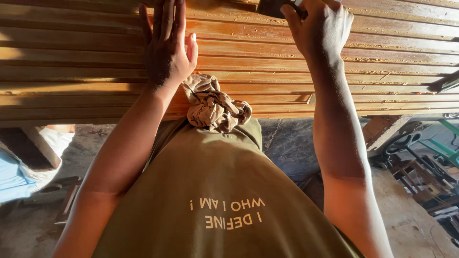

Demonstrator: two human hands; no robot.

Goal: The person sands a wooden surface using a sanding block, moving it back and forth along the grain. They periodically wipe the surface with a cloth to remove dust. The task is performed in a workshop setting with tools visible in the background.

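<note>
Long reddish-brown wooden slats [267,62] lie side by side across the top of the view, dusted with sawdust. My left hand [165,45] rests flat on them, fingers spread and pointing away from me. My right hand [318,26] is closed around a dark tool [272,7] at the upper edge; most of the tool is cut off by the frame. A crumpled beige rag [213,105] sits at the near edge of the slats, against my olive shirt.
A dusty concrete floor [411,224] lies below. Dark metal parts and a green frame [444,150] stand at the right. A wooden support [28,148] and a pale blue cloth [14,177] are at the left.
</note>
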